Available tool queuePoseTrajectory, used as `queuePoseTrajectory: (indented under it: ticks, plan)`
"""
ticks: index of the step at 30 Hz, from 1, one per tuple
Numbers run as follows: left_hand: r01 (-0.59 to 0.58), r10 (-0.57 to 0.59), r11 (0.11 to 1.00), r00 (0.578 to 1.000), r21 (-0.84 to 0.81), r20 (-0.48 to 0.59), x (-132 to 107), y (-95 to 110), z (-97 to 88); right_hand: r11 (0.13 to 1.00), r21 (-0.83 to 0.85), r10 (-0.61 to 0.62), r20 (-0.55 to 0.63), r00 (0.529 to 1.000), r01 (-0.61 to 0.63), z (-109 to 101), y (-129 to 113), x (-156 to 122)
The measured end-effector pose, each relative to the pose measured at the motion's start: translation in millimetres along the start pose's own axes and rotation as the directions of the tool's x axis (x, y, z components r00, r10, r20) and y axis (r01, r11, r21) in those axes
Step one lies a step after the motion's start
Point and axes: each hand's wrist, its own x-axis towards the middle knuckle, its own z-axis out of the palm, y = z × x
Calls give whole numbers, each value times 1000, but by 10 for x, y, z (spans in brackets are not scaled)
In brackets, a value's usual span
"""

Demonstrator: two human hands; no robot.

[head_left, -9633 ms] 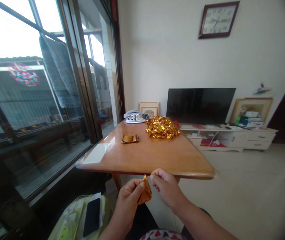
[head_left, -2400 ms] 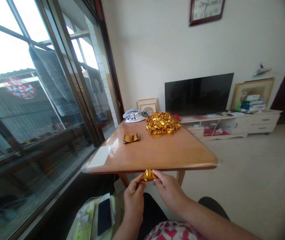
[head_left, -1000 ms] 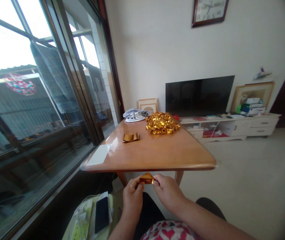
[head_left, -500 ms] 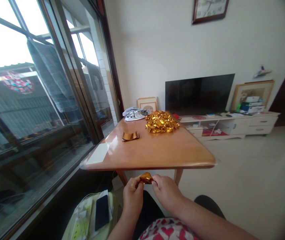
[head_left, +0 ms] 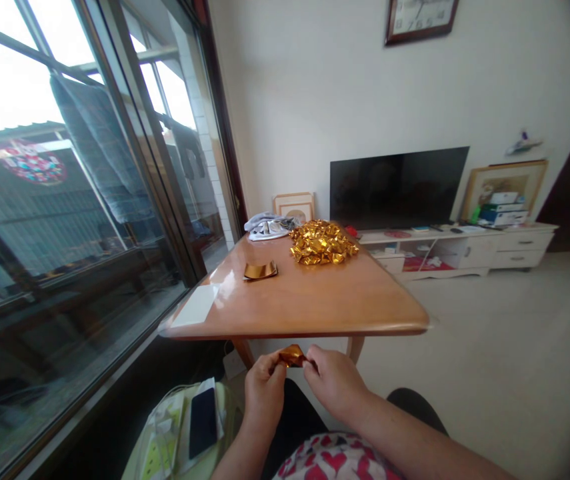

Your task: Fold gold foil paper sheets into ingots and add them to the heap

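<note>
Head cam: gold foil point(head_left: 292, 356), long axis ~horiz., L hand point(head_left: 265, 393) & R hand point(head_left: 335, 385) both clamped on it.

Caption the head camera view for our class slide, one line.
Left hand and right hand pinch gold foil below an orange-brown wooden table bearing a crumpled gold heap.

Fingers point(head_left: 313, 365) mostly hide the gold foil piece point(head_left: 292, 356), and the wall clock point(head_left: 421, 20) gets chopped off up top, tbh.
</note>
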Motion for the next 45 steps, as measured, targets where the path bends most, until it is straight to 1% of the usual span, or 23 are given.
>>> queuePoseTrajectory:
  ticks: [6, 12, 15, 18, 21, 23, 26, 29, 31, 34, 38, 42, 44, 45]
  plan:
    - [-5, 5, 1000, 1000, 3, 12, -1, 21, -4, 997, 52, -64, 34, 997, 62, 24, -23, 12]
    - [-6, 6, 1000, 1000, 29, 29, 5, 2, -15, 995, 83, -60, 21, 998, 59, -3, -9, 6]
    - [-19, 17, 1000, 998, 18, 61, 11, -8, -3, 993, 105, -63, 22, 998, 61, -20, -18, 4]
    - [5, -2, 998, 998, -60, 58, 17, -18, 25, 990, 139, -22, 22, 1000, 19, -19, -6, 24]
    - [39, -39, 986, 999, -161, 6, 17, -4, 56, 973, 223, 47, 40, 998, -55, -16, 31, 52]
    - [50, -51, 974, 999, -220, 3, 15, 30, 67, 956, 280, 77, 51, 996, -88, -17, 58, 66]
    - [71, -71, 958, 997, -277, 10, 8, 104, 66, 940, 326, 96, 42, 994, -104, -13, 86, 79]
    - [106, -107, 953, 994, -283, 13, -3, 164, 49, 932, 348, 94, 37, 995, -101, -1, 105, 88]
    - [114, -110, 955, 994, -273, 29, -12, 183, 36, 929, 357, 93, 36, 995, -100, 6, 116, 92]
    - [91, -84, 971, 996, -219, 39, -24, 187, 18, 926, 361, 100, 38, 994, -107, 17, 127, 95]
    - [14, -14, 990, 1000, -139, 4, -38, 172, 10, 927, 362, 97, 21, 995, -98, 34, 127, 87]
    - [-100, 99, 995, 995, -8, -22, -56, 150, 18, 924, 374, 79, 7, 997, -75, 54, 127, 74]
    - [-120, 121, 992, 992, 22, -22, -64, 147, 25, 921, 383, 70, 4, 998, -67, 65, 137, 75]
    - [-108, 108, 994, 994, 7, -16, -67, 149, 30, 920, 387, 70, 3, 998, -66, 70, 145, 78]
